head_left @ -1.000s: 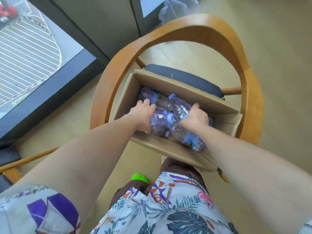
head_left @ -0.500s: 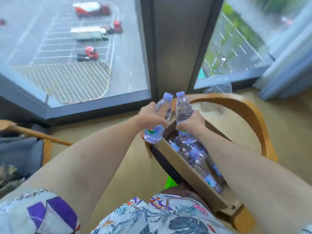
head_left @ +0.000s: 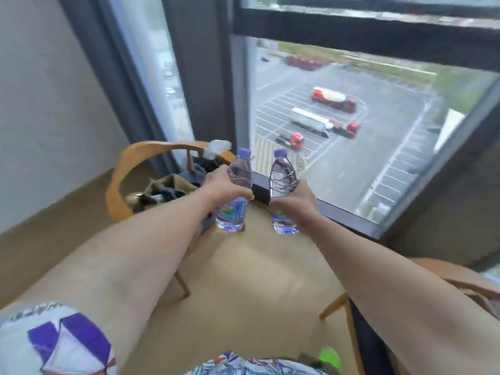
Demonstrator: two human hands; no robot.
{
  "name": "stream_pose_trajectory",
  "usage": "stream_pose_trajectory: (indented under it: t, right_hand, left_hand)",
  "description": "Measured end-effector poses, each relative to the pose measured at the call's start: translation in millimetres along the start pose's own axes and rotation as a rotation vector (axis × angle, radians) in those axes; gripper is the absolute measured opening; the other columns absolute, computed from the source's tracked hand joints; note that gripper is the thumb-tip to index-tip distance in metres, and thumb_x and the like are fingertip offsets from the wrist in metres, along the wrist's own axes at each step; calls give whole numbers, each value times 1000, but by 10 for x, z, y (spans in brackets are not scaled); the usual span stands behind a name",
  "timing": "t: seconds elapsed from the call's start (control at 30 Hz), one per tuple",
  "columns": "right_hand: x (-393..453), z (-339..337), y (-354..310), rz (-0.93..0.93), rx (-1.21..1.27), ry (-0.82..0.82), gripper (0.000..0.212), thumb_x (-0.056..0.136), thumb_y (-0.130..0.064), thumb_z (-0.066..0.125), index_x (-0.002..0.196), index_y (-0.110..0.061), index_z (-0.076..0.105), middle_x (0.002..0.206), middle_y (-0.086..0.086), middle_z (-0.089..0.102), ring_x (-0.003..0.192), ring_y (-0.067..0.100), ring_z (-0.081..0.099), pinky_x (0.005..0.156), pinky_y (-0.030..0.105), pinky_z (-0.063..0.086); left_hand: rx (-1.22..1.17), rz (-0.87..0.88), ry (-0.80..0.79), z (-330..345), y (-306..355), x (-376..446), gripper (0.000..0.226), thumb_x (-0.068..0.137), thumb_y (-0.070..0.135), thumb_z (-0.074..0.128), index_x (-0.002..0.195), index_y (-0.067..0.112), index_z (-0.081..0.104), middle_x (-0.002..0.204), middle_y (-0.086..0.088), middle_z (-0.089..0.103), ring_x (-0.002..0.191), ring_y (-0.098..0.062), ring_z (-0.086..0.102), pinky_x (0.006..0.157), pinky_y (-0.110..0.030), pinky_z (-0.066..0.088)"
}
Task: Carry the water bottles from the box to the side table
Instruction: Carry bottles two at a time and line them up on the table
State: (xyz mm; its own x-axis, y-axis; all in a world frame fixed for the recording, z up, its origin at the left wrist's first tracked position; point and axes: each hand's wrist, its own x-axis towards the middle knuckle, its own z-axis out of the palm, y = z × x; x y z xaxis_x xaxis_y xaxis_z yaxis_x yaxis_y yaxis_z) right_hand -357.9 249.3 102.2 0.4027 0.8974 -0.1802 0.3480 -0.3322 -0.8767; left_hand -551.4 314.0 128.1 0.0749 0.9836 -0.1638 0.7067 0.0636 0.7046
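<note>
**Two bottles held up in front of the window**

Both bare arms reach forward from the lower corners of the view and converge toward the middle, elbows nearly straight, forearms rising slightly.

The left hand (head_left: 226,189) is wrapped round the left bottle (head_left: 236,190) at about mid-height, just above the label, thumb to the near side and fingers curled around the far side. The bottle stands upright with its purple cap at 12 o'clock and its base hanging free above the floor (head_left: 251,288).

The right hand (head_left: 293,203) grips the right bottle (head_left: 281,193) in the same way, fingers closed over its lower half so that most of the label is covered. This bottle is upright too, leaning very slightly, cap on top. The two bottles are near each other but apart, the right one at 3 o'clock from the left one, both at roughly the same height.

At 9 o'clock from the left hand is a wooden chair (head_left: 119,185) with a curved back, loaded with dark clothes and a bag; the details there are blurred. At 5 o'clock from the right hand, under the right forearm, part of a second chair (head_left: 460,280) shows. Beyond the bottles, from 12 to 3 o'clock, a large window (head_left: 351,131) looks down on a car park with lorries. The box and the side table are not in view.
</note>
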Motion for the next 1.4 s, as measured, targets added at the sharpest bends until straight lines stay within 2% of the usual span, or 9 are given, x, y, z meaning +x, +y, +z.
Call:
stream_pose_trajectory:
  t: [0.1,0.23,0.4,0.6,0.73,0.83,1.03,1.17,1.4]
  right_hand:
    - [-180,803,-429,-88,-26,-137,73,39,-34,87,103,-17,55,93,2,63,86,20,61,66,32,51]
    - [-496,1797,-915,-190,-67,-345,66,46,-32,88,100,-17,54,94,2,65,84,18,65,59,29,52]
    - [-974,3001,-1454,-332,-107,-571,70,45,-31,90,101,-20,49,97,1,64,89,19,65,79,39,58]
    - [-1581,4429,-1962,-398,-186,-867,73,49,-30,90,105,-18,45,97,0,60,85,17,64,75,39,59]
    - [-1958,5290,-2295,-444,-198,-1018,71,48,-26,90,103,-17,46,95,1,63,84,20,66,72,36,58]
    - [-2209,5877,-2587,-481,-207,-1118,70,49,-24,92,102,-17,46,95,-1,62,80,15,63,65,31,54]
    - [-2803,6956,-3125,-532,-231,-1273,74,48,-27,94,106,-21,49,100,-2,63,87,18,66,75,37,57]
    - [-3301,7559,-3315,-569,-242,-1364,73,46,-32,93,104,-23,50,99,-5,65,86,16,67,71,33,55]
    - [-4304,8695,-3506,-589,-253,-1406,77,44,-40,94,103,-25,47,91,-5,65,81,13,66,63,29,52]
  left_hand:
    - [-54,-114,177,-724,-672,-158,83,23,63,80,96,30,57,95,9,65,88,-14,62,69,-28,49]
    - [-210,-272,353,-1534,-1570,-467,88,18,54,82,97,25,59,102,1,70,96,-21,68,88,-40,56]
    - [-253,-510,595,-2320,-2539,-1115,87,23,59,84,103,35,58,97,16,68,91,-11,66,76,-29,54]
    - [-271,-712,856,-3023,-3447,-1773,83,26,58,83,100,33,57,101,14,67,93,-11,66,83,-32,56]
    - [-286,-804,994,-3573,-3887,-1999,76,27,58,81,90,29,49,97,11,62,90,-13,62,68,-28,48]
    - [-293,-856,1062,-3983,-4184,-2099,74,27,58,81,85,29,46,88,12,58,82,-9,57,59,-28,39]
    - [-291,-981,1179,-4655,-4781,-2354,72,27,57,84,83,28,48,87,11,65,81,-10,63,66,-31,54]
    - [-296,-1056,1240,-5048,-5243,-2643,71,27,58,83,83,29,49,84,13,62,76,-8,64,63,-31,56]
    - [-316,-1101,1305,-5678,-6384,-3144,71,31,58,82,89,28,54,88,12,63,81,-9,63,70,-33,57]
